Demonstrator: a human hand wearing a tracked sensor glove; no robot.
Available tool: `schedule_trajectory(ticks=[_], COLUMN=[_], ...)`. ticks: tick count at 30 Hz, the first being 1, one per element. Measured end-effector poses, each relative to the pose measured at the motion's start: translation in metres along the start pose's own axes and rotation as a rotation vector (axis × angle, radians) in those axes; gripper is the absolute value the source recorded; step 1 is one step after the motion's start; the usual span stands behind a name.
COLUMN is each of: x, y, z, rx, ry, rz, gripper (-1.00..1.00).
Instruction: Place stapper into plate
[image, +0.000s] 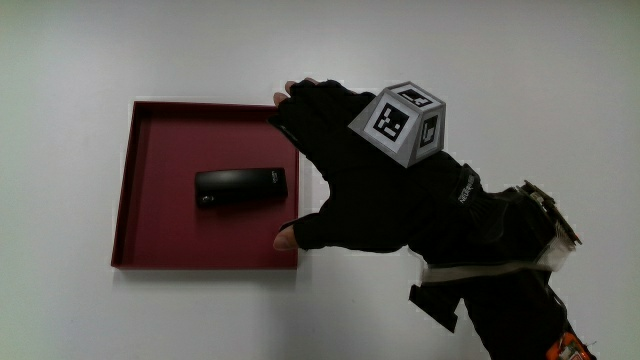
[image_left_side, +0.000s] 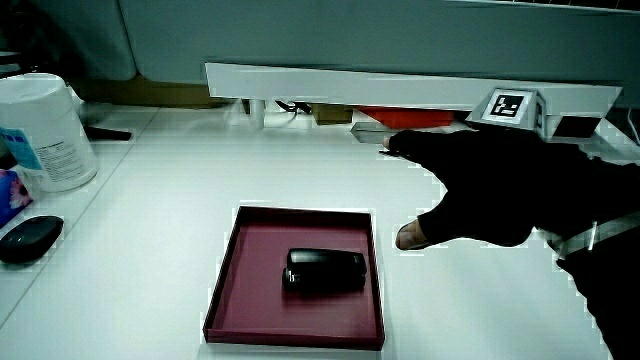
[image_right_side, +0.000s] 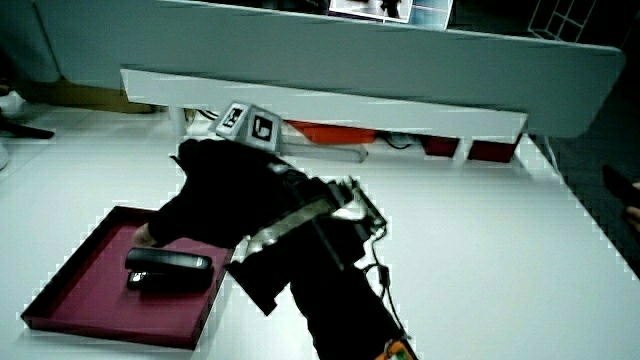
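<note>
Main view: stapler (image: 241, 188) lies flat in the plate (image: 150, 120), near its middle, so placement looks done. Hand (image: 350, 180) over the plate's edge, fingers spread, holding nothing.

Side views: stapler is a glossy black oblong (image_left_side: 323, 270); plate a square, shallow, dark-red matte tray (image_right_side: 80, 262). Only withdrawal left, I'd say.

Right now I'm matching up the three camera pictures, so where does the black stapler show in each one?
Main view: the stapler lies flat in the red tray, near its middle, beside the hand.
Side view: the stapler lies in the tray, nearer the person than the hand.
Side view: the stapler lies in the tray, just by the hand's thumb.
Shared landmark: the red tray.
</note>
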Motion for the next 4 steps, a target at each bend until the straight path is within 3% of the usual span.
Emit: schedule_trajectory(ticks=[4], x=[0.0001], y=[0.0011], z=[-0.0001], rx=[-0.002], ry=[0.002], rz=[0.001], gripper=[-1.00])
